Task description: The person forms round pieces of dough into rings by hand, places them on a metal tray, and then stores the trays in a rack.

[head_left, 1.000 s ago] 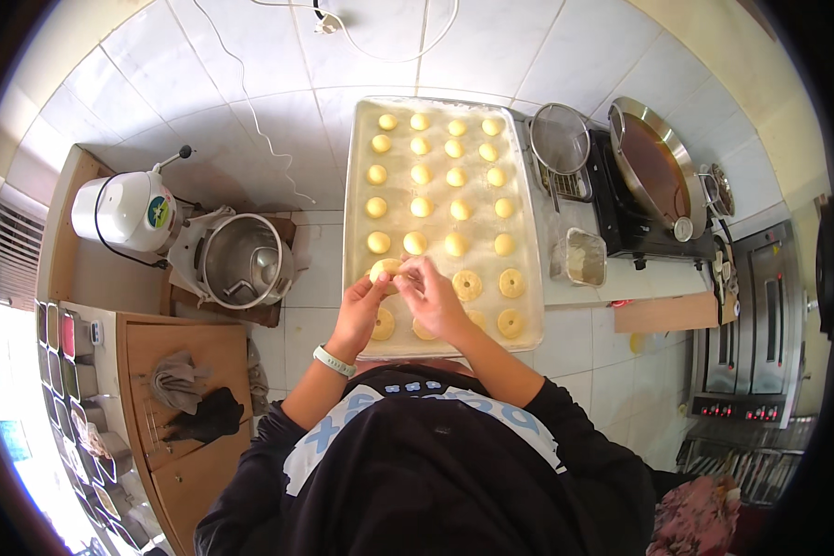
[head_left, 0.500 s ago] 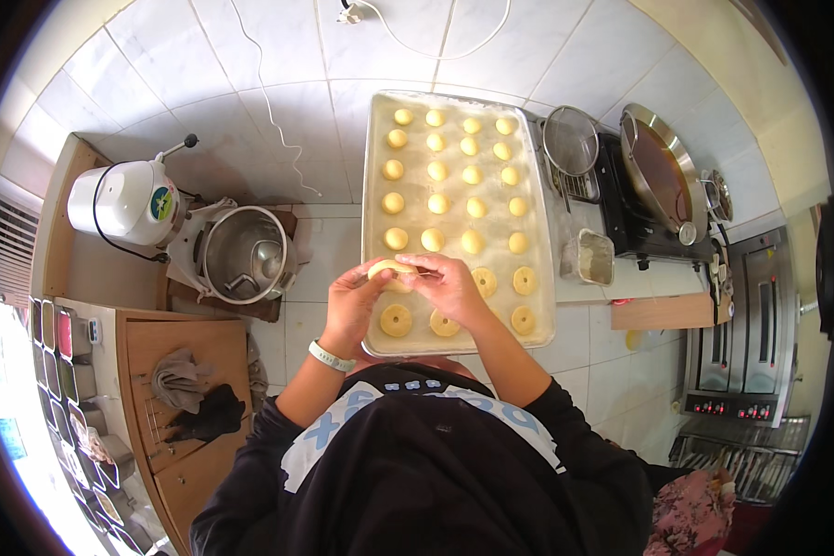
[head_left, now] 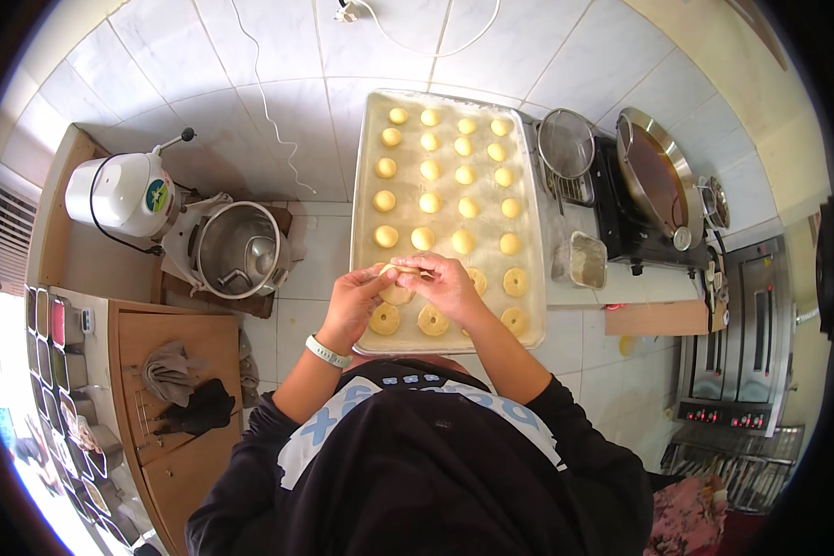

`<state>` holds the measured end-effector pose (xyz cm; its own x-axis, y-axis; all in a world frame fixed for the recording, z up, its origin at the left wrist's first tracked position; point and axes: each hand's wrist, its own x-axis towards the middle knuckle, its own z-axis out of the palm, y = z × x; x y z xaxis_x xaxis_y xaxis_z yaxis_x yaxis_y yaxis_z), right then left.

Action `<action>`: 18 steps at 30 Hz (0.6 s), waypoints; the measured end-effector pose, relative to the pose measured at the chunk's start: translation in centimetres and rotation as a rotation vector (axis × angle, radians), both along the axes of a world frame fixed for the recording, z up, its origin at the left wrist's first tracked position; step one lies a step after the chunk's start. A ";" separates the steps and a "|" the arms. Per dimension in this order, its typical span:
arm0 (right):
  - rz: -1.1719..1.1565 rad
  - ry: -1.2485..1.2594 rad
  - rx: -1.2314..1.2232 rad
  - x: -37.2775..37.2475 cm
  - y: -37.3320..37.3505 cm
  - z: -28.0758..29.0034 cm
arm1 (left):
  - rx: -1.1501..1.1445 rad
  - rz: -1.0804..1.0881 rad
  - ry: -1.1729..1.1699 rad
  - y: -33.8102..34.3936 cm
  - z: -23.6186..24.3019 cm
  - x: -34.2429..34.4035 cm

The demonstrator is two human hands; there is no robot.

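Observation:
A large baking tray (head_left: pixel 356 278) lined with pale paper lies in front of me. Round dough balls (head_left: pixel 462 241) stand in rows over its far part, and flattened dough rings (head_left: pixel 433 321) with a small hole in the middle lie at the near end. Above the near rows, my left hand (head_left: pixel 352 301) and my right hand (head_left: pixel 447 285) pinch one piece of dough (head_left: pixel 395 269) together, with thumbs and fingertips pressed on it. It appears nearly edge-on, and my fingers cover much of it. My left wrist bears a light band.
A white stand mixer (head_left: pixel 120 197) and its steel bowl (head_left: pixel 276 269) are at the left. At the right are a strainer (head_left: pixel 566 139), a clear container (head_left: pixel 588 258) and a wide pan (head_left: pixel 653 171) of brown liquid on a black stove (head_left: pixel 621 243). A steel oven (head_left: pixel 737 343) stands farther right.
The dough in my hands has tilted and now shows a narrower edge, with my fingers closer around it. The whole view has shifted slightly; the tray appears a little farther left.

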<state>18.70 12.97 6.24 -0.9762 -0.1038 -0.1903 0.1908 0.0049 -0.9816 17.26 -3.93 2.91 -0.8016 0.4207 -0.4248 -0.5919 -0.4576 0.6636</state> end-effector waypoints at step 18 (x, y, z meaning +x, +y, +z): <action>0.028 0.010 0.049 0.7 2.2 0.0 | -0.152 -0.028 0.101 2.4 0.2 0.3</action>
<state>19.35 15.16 6.29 -0.9748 -0.1220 -0.1866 0.1806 0.0586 -0.9818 17.60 -1.49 3.11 -0.8324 0.3803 -0.4030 -0.5296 -0.3320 0.7806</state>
